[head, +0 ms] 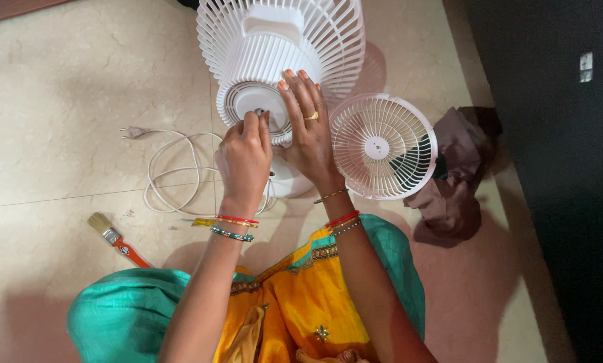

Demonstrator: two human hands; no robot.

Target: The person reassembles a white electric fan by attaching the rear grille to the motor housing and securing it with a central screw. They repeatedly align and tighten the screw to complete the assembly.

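Pinching hub nut (259,112) with my left hand (245,161), fingers together on it. Right hand (309,131) spread flat, bracing fan (281,57) on floor. Front grille (382,146) already off, lying beside fan. Nut not yet off; brush (116,239) and cord (180,171) untouched.

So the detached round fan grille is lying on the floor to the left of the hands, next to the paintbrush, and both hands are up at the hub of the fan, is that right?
Not quite. The head view shows the detached fan grille lying on the floor to the right of the hands, beside a brown cloth. The paintbrush lies on the left. The rest holds: left hand and right hand are both at the fan's hub.
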